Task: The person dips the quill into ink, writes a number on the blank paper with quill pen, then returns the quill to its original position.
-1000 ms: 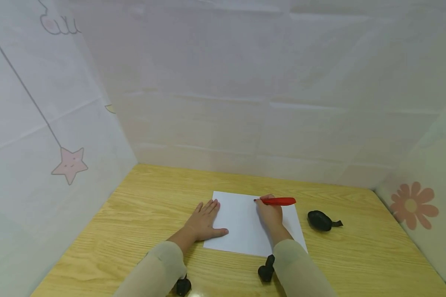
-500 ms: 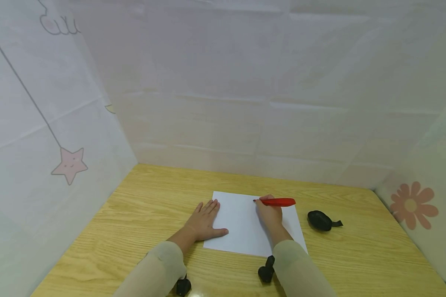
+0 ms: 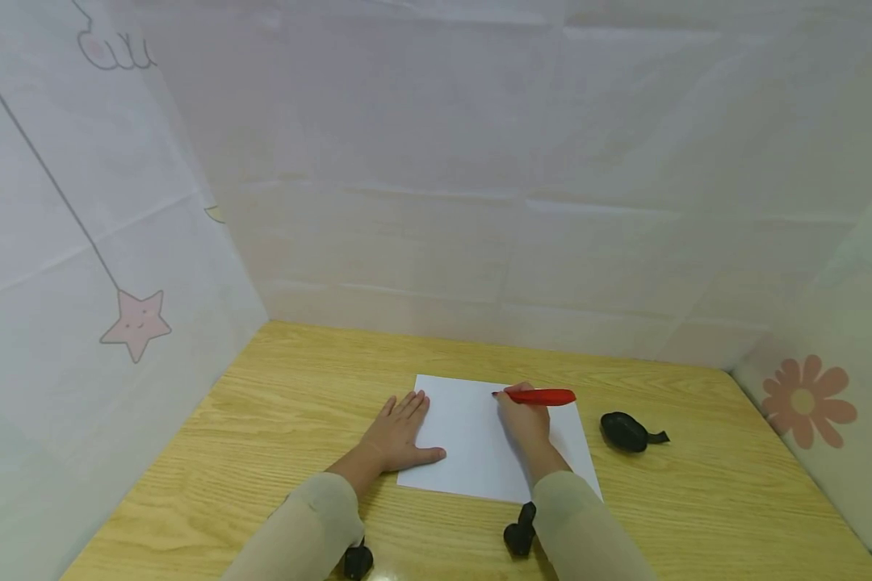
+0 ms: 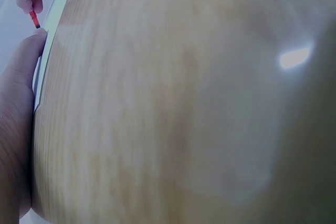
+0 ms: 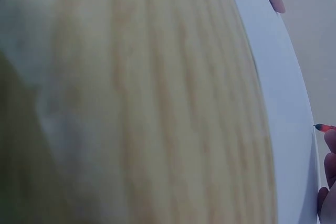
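Observation:
A white sheet of paper (image 3: 465, 440) lies flat on the wooden table. My left hand (image 3: 400, 436) rests spread on its left side, thumb pointing right across the sheet. Between thumb and fingers, my right hand (image 3: 529, 421) pinches a red pen (image 3: 548, 397) near its dark tip. The tip points left, right at the paper's upper part, and the wide red body extends to the right. In the left wrist view the pen (image 4: 34, 18) shows beyond the left thumb (image 4: 26, 59). The right wrist view catches the pen's dark tip (image 5: 318, 127) close over the paper (image 5: 278, 87).
A black oval object (image 3: 625, 432) with a short tail lies right of the paper. Small black pieces (image 3: 519, 532) show beside both sleeves, close to the wrists. Pale printed sheets (image 3: 436, 202) enclose the table (image 3: 320, 363) at the back and sides.
The right hand and the pen tip have shifted slightly left across the paper. The left hand has stayed in place.

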`<state>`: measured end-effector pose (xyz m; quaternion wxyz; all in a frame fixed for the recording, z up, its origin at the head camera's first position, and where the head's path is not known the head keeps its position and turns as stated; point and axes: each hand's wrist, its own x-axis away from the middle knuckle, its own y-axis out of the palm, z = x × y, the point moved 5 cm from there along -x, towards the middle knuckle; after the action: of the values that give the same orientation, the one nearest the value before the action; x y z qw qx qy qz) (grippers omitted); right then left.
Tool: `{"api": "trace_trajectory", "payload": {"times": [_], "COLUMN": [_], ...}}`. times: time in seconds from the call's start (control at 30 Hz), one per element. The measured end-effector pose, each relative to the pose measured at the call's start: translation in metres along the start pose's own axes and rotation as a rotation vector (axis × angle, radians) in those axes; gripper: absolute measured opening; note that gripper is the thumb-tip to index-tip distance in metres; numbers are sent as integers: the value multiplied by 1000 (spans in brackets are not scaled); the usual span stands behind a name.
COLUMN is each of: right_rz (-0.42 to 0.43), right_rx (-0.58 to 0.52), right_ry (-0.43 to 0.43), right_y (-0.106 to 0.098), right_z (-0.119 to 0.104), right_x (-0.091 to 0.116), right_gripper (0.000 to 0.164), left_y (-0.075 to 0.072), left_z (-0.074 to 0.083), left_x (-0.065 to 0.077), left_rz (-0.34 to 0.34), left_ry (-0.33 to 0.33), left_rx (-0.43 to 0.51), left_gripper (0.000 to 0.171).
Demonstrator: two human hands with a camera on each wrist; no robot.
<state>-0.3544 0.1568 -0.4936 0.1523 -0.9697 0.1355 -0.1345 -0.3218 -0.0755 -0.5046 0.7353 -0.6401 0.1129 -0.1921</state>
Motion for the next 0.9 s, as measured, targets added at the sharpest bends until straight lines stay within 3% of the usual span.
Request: {"api": "trace_trajectory", "payload": {"times": [0.53,0.9], "right_rz": [0,-9], "right_rx": [-12,-9], "right_ry": [39,9], "right_y": [3,3], "right_z": [0,1], "right_x": [3,7], "right_gripper": [22,20], "left_y": [-3,-2], "left_z": [2,1], "left_x": [1,1], "left_rz": [7,9], "left_ry": [5,5], "left_rx": [-7,-6], "left_gripper": [103,103]}}
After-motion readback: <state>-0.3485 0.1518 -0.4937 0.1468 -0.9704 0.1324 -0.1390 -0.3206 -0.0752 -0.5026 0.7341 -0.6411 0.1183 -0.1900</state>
